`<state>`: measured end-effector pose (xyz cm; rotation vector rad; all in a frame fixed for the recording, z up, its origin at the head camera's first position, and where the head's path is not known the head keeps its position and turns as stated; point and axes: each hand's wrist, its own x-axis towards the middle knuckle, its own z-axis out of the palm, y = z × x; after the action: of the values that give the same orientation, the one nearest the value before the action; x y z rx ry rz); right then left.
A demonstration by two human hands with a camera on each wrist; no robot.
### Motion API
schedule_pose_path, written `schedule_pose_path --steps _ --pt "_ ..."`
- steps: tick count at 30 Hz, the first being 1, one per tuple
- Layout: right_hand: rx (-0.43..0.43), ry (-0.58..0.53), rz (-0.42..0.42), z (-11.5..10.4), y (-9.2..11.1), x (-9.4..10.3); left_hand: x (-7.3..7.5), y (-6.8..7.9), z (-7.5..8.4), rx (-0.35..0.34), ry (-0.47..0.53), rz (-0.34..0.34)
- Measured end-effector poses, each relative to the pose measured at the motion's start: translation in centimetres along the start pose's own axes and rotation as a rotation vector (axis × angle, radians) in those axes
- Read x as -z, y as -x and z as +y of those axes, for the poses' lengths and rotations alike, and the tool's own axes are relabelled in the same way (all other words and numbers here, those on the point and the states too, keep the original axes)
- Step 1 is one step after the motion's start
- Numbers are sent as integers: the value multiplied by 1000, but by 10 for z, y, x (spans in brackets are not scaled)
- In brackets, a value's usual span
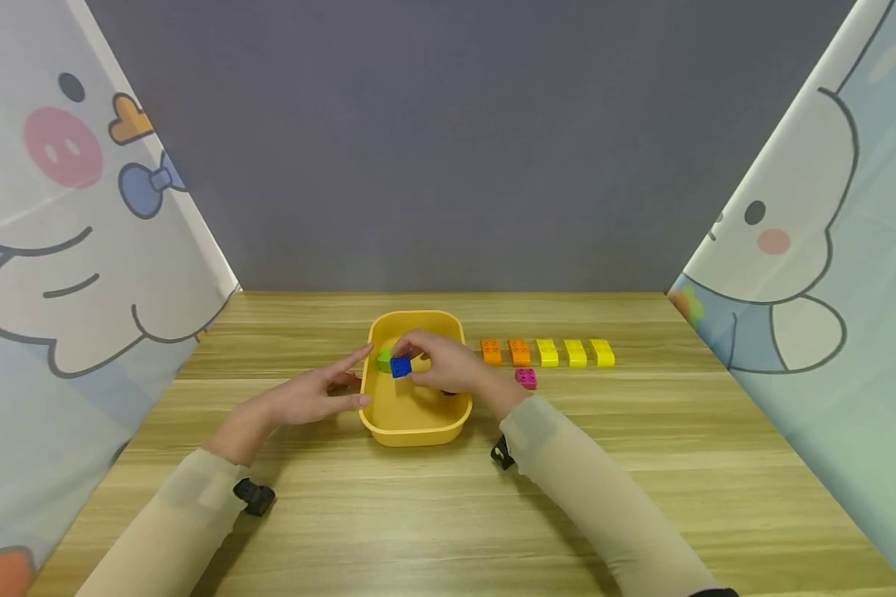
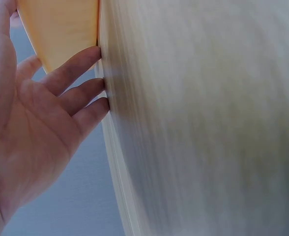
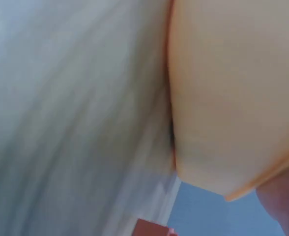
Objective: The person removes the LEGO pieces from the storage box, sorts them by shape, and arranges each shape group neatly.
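In the head view a yellow plastic bin (image 1: 416, 439) stands on the wooden table. Over its inside, my right hand (image 1: 444, 363) pinches a blue toy brick (image 1: 400, 367) between thumb and fingers. A green brick (image 1: 384, 359) lies inside the bin, partly covered by that hand, and a small dark piece (image 1: 450, 393) shows beneath it. My left hand (image 1: 309, 396) is at the bin's left side, fingers spread and thumb tip at the rim. The left wrist view shows its fingertips (image 2: 96, 53) close to the table beside the bin wall (image 2: 66, 29).
Right of the bin, two orange bricks (image 1: 518, 352) and three yellow bricks (image 1: 575, 353) form a row. A pink brick (image 1: 526, 378) lies just in front of the row. A dark grey panel (image 1: 448, 149) rises behind the table, with cartoon-printed cloths at both sides.
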<state>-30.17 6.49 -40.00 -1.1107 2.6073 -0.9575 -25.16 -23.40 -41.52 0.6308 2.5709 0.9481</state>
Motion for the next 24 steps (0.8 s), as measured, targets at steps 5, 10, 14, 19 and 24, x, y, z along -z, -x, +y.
schedule_pose_path --steps 5,10,14,19,24 --pt "43 -138 43 1 11 13 0 -1 1 6 -9 -1" --pt "49 -224 77 6 27 26 0 -1 1 11 -12 3" --pt "31 -260 101 13 43 35 -1 -2 0 3 -15 7" --pt "-20 -314 136 22 67 49 -2 -3 0 -10 -11 7" --pt "-37 -323 194 32 91 63 -2 -2 1 -12 -15 11"
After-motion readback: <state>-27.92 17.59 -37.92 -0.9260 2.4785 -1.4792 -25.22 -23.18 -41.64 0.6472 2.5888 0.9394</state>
